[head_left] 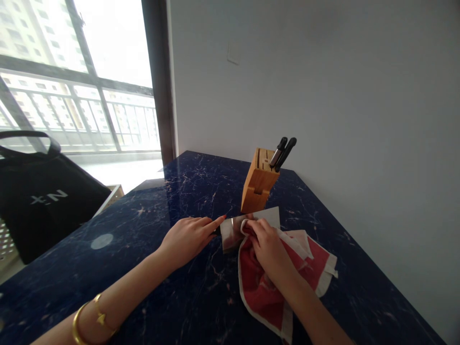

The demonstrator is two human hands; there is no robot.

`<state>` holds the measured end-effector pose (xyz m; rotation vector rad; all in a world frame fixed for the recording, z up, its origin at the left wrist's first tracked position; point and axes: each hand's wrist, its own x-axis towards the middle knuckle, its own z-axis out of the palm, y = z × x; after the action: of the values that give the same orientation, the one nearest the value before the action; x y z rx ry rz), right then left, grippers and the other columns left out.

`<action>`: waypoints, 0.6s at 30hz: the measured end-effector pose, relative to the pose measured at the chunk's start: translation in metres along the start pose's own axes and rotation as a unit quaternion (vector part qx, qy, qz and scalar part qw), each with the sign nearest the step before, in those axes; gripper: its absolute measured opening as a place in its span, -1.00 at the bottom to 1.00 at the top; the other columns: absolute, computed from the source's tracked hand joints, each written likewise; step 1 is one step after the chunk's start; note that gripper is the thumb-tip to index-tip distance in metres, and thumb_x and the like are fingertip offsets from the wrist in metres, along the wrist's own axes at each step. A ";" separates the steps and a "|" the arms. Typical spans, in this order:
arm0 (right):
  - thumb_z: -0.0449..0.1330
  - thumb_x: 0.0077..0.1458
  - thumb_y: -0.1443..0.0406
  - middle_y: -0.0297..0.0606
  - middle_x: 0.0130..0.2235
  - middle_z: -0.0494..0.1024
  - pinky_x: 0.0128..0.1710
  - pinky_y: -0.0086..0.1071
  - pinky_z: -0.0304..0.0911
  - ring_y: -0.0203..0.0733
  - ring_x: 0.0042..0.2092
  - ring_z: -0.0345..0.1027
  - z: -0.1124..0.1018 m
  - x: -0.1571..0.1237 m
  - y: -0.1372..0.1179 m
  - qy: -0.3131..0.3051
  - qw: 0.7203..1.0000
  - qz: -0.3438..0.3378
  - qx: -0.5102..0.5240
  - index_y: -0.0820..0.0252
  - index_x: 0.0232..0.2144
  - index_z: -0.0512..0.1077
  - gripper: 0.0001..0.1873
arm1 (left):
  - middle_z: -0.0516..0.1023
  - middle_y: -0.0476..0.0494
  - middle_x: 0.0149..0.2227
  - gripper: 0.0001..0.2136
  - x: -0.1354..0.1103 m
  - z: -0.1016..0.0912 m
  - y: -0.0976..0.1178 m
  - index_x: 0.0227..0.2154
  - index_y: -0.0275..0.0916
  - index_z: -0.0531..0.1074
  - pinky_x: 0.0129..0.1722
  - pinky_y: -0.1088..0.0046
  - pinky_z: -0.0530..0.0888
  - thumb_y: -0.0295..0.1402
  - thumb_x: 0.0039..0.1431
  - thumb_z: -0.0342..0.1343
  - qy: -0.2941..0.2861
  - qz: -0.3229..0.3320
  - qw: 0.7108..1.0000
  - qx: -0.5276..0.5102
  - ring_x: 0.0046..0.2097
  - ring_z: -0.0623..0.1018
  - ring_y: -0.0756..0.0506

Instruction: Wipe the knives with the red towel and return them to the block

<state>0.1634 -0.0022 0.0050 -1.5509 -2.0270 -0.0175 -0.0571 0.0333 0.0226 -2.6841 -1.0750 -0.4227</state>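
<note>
My left hand [190,238] is closed round the dark handle of a cleaver [229,234], whose wide, shiny blade points to the right. Pressed against that blade is a red and white cloth [258,292], bunched in the fingers of my right hand [266,242]. The rest of the cloth hangs down and spreads over the tabletop to the right. Part of the blade is hidden behind the cloth and my right hand. Just beyond the blade stands a wooden knife block [261,182] with two black-handled tools [285,153] in its slots.
The dark blue marbled table [201,187] runs back to a plain wall [323,96] on the right. A black bag [46,201] stands at the left beside the table, near a large window [118,72]. A round pale spot [102,241] shows on the table's left side.
</note>
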 end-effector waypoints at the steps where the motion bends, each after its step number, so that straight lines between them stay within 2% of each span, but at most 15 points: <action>1: -0.09 0.03 0.56 -0.23 -0.28 0.35 -0.20 -0.32 0.22 -0.20 -0.21 0.28 0.000 0.000 0.000 0.000 1.000 -0.001 0.006 0.17 -0.17 0.33 -0.61 | 0.50 -0.05 -0.26 -0.56 0.000 0.000 0.000 0.16 -0.08 0.02 -0.34 0.47 0.37 -0.34 0.22 -0.12 -0.001 0.000 1.000 0.001 -0.27 0.50 -0.05; 8: -0.06 0.05 0.53 -0.26 -0.29 0.34 -0.19 -0.32 0.23 -0.21 -0.22 0.28 0.004 0.000 -0.009 0.003 0.999 -0.016 0.033 0.13 -0.16 0.34 -0.64 | 0.50 -0.06 -0.26 -0.58 0.000 0.000 0.001 0.14 -0.12 0.05 -0.32 0.46 0.37 -0.34 0.22 -0.11 -0.003 -0.002 1.000 -0.003 -0.28 0.50 -0.05; 14: -0.02 0.08 0.49 -0.30 -0.31 0.33 -0.21 -0.37 0.20 -0.25 -0.25 0.26 0.002 -0.001 -0.023 -0.037 0.996 -0.034 0.073 0.06 -0.20 0.38 -0.67 | 0.50 -0.05 -0.26 -0.58 0.001 -0.001 0.002 0.13 -0.12 0.07 -0.32 0.44 0.38 -0.33 0.21 -0.09 -0.014 -0.005 1.000 -0.001 -0.27 0.50 -0.07; 18: -0.01 0.05 0.50 -0.31 -0.32 0.32 -0.21 -0.37 0.16 -0.26 -0.28 0.24 0.004 -0.001 -0.020 -0.042 0.997 -0.031 0.052 0.04 -0.25 0.42 -0.67 | 0.50 -0.03 -0.27 -0.58 0.001 -0.002 0.001 0.14 -0.11 0.05 -0.33 0.44 0.38 -0.32 0.21 -0.10 -0.015 -0.004 1.000 -0.002 -0.27 0.51 -0.07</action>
<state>0.1437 -0.0080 0.0081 -1.4453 -2.1058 0.1293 -0.0558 0.0323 0.0242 -2.6977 -1.0957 -0.3883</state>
